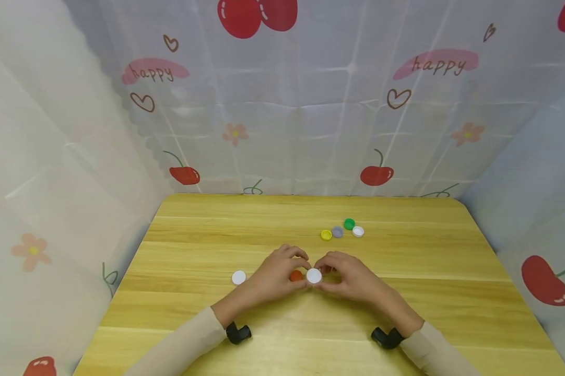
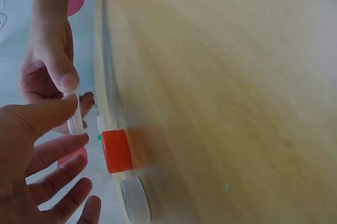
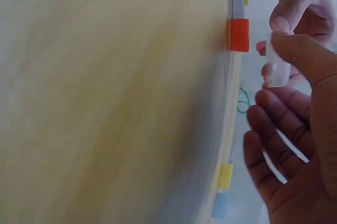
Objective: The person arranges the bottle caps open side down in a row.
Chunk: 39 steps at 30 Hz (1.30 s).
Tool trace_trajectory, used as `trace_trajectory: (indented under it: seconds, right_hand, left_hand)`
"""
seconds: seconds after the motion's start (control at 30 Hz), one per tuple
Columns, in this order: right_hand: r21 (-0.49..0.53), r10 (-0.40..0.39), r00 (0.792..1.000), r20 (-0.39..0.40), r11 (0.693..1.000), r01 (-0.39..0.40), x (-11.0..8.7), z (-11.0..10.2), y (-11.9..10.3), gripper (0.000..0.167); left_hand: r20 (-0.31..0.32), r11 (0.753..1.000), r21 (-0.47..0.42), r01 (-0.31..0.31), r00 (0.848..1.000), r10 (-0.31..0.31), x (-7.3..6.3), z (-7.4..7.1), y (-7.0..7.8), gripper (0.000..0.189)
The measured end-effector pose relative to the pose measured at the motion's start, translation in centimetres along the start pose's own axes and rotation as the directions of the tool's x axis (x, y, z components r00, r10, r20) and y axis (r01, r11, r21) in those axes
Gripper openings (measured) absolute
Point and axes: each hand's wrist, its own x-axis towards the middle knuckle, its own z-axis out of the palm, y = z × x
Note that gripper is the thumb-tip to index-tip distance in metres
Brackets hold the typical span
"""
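1 white cap (image 1: 314, 275), lower centre, pinched by my left hand (image 1: 281, 269) and right hand (image 1: 350, 275). Just left, 1 orange cap (image 1: 295, 274); farther left, 1 white disc (image 1: 238, 277). Desk (image 1: 207, 230), right of centre: 1 yellow cap (image 1: 326, 235), 1 grey cap (image 1: 337, 232), 1 green cap (image 1: 349, 224), 1 white lid (image 1: 358, 231).

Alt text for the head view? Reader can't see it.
A person's left hand and right hand hold a white cap between them over a wooden table. An orange cap shows just left of it, a second white cap farther left. Beyond sit a yellow cap, grey cap, green cap and third white cap.
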Motion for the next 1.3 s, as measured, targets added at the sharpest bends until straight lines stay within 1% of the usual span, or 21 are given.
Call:
trace_trajectory:
  seconds: [0.1,0.2,0.3,0.43,0.57,0.7,0.8,0.9,0.97,1.03,1.1,1.2,1.3]
  right_hand:
    - [-0.055,0.046,0.998,0.040,0.998,-0.043,0.2,0.0,0.1,0.031]
    - [-0.076,0.076,0.995,0.063,0.995,-0.071,0.3,0.2,0.3,0.030]
    - [-0.087,0.085,0.993,0.081,0.993,-0.078,0.4,0.3,0.4,0.029]
    - [-0.101,0.080,0.992,0.094,0.992,-0.070,0.4,0.4,0.6,0.027]
    - [-0.117,0.086,0.991,0.100,0.990,-0.074,0.5,0.3,0.5,0.028]
    - [-0.111,0.093,0.989,0.112,0.991,-0.081,0.6,0.3,0.4,0.028]
    - [-0.087,0.103,0.987,0.122,0.992,-0.093,0.4,0.3,0.3,0.034]
    - [-0.011,0.123,0.984,0.128,0.992,-0.122,0.2,0.1,0.4,0.041]
    - [0.060,0.146,0.981,0.126,0.986,-0.154,0.1,0.0,0.7,0.044]
    - [0.128,0.167,0.980,0.104,0.975,-0.180,0.1,-0.2,1.2,0.043]
    - [0.147,0.179,0.982,0.055,0.972,-0.185,0.2,-0.4,1.8,0.040]
    - [0.089,0.179,0.982,-0.059,0.981,-0.174,0.8,-0.9,2.8,0.034]
    - [0.010,0.178,0.972,-0.155,0.984,-0.179,1.9,-1.4,3.8,0.031]
  left_hand:
    - [0.006,0.999,0.052,0.006,1.000,-0.007,0.4,0.3,0.0,0.030]
    - [0.011,0.995,0.105,0.003,1.000,-0.004,0.8,0.7,-0.1,0.031]
    - [0.025,0.990,0.140,0.003,1.000,-0.007,1.1,1.1,-0.1,0.030]
    - [0.037,0.988,0.152,0.004,0.999,-0.010,1.3,1.4,-0.1,0.029]
    - [0.037,0.989,0.149,0.007,0.999,-0.013,1.6,1.3,-0.1,0.028]
    - [0.043,0.990,0.137,0.025,0.999,-0.031,1.5,1.4,-0.1,0.028]
    - [0.055,0.993,0.112,0.047,0.997,-0.054,1.3,1.5,-0.2,0.034]
    - [0.071,0.996,0.053,0.073,0.995,-0.076,1.0,1.2,-0.4,0.045]
    - [0.087,0.997,0.006,0.074,0.993,-0.074,1.0,1.0,-0.8,0.052]
    - [0.103,0.996,-0.055,0.076,0.992,-0.070,1.3,0.7,-1.0,0.057]
    - [0.113,0.991,-0.110,0.076,0.992,-0.063,2.0,0.4,-1.3,0.056]
    - [0.126,0.980,-0.178,0.089,0.990,-0.067,3.6,-0.3,-1.5,0.053]
    - [0.146,0.969,-0.217,0.121,0.985,-0.090,5.6,-0.9,-1.8,0.050]
